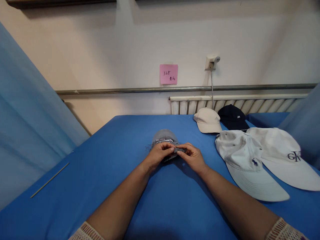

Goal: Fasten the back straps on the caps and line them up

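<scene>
A grey cap [165,134] with a patch of lettering on its front lies near the middle of the blue-covered table. Both of my hands meet at its near edge. My left hand [160,154] pinches the cap's grey fabric between thumb and fingers. Just beside it, my right hand [192,157] pinches a dark grey part of the same cap, perhaps a strap or the brim's edge; I cannot tell which. My fingers and wrists hide much of the cap's near side.
To the right on the blue table [105,160] lie a beige cap [207,118], a dark navy cap [232,117], a pale cap [243,156] and a white cap [277,143]. A thin stick [50,180] lies at left. Behind are a radiator [240,101] and a rail [125,90].
</scene>
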The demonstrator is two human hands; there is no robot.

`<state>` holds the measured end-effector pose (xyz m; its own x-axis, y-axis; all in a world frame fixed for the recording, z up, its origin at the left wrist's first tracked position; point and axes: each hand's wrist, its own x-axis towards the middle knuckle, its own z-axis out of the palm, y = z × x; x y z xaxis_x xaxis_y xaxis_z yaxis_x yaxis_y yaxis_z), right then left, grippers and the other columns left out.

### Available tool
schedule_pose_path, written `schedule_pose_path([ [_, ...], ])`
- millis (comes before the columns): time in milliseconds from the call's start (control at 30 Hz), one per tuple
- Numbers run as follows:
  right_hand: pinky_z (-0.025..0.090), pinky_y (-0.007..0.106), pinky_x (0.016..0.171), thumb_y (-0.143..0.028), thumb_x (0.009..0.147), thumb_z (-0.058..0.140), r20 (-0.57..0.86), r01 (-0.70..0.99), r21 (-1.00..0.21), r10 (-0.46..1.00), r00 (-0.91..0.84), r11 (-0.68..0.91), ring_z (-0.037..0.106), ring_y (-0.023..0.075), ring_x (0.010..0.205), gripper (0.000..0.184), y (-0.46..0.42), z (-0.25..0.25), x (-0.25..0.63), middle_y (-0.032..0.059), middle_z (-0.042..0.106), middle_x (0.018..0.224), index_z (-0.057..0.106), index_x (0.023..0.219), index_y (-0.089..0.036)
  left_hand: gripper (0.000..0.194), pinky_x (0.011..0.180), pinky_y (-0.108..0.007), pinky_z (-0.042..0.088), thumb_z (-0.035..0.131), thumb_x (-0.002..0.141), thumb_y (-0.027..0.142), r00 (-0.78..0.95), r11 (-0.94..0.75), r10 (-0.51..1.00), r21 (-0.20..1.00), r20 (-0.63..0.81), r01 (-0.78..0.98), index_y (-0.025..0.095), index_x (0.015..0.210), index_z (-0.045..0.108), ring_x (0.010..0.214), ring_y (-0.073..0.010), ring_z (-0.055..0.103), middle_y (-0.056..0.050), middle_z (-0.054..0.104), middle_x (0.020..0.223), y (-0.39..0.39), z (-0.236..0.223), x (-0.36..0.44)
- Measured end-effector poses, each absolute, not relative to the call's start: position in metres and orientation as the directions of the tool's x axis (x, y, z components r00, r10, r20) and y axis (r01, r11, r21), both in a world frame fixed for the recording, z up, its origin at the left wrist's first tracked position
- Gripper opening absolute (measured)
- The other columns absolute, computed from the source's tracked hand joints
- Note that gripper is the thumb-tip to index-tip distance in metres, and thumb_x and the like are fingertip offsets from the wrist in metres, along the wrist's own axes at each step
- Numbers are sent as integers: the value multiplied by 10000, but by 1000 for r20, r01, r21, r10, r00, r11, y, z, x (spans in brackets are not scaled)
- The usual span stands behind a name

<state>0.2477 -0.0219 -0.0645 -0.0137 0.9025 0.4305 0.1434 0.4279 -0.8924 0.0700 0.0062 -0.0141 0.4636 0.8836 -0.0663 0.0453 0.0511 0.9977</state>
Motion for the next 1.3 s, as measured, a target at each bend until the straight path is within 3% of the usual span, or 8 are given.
schedule_pose_path([
  [467, 466, 268, 594, -397, 757, 699, 387, 48, -920, 921, -45, 389, 548, 141, 686, 271, -21, -70, 244, 39, 657, 884, 703, 957, -215, 363, 513, -213, 274, 764, 664, 442, 425, 76, 903, 997, -65, -10, 141, 680, 562, 524, -66, 388, 33, 496, 589, 1, -23, 79],
  [733, 425, 254, 531, -401, 711, 737, 253, -133, -959, 967, -11, 249, 485, 110, 537, 301, -22, -63, 245, -28, 586, 607, 696, 940, -209, 320, 603, -214, 358, 790, 656, 370, 489, 82, 871, 994, -37, -71, 135, 802, 629, 642, -87, 501, -4, 589, 740, 5, -17, 72],
  [933, 448, 258, 563, -401, 659, 776, 248, -209, -951, 966, -74, 228, 522, 118, 617, 333, -23, -62, 243, 7, 649, 767, 682, 911, -206, 309, 514, -204, 291, 777, 669, 384, 465, 61, 884, 998, -50, -9, 145, 749, 599, 536, -67, 426, 27, 539, 636, 4, -21, 72],
  [1133, 370, 228, 484, -398, 663, 780, 280, -141, -953, 959, -54, 270, 412, 84, 505, 333, -21, -66, 242, -59, 502, 582, 670, 912, -207, 350, 481, -203, 263, 756, 686, 445, 419, 58, 906, 998, -63, 25, 144, 723, 580, 493, -59, 381, 41, 495, 580, 1, -22, 78],
  [1300, 428, 241, 532, -421, 651, 784, 202, -260, -947, 979, -26, 188, 499, 102, 569, 362, -21, -63, 243, -27, 589, 696, 621, 890, -203, 328, 537, -200, 339, 760, 695, 409, 473, 93, 879, 995, -61, -43, 141, 836, 633, 577, -75, 472, 7, 581, 693, 3, -19, 74],
])
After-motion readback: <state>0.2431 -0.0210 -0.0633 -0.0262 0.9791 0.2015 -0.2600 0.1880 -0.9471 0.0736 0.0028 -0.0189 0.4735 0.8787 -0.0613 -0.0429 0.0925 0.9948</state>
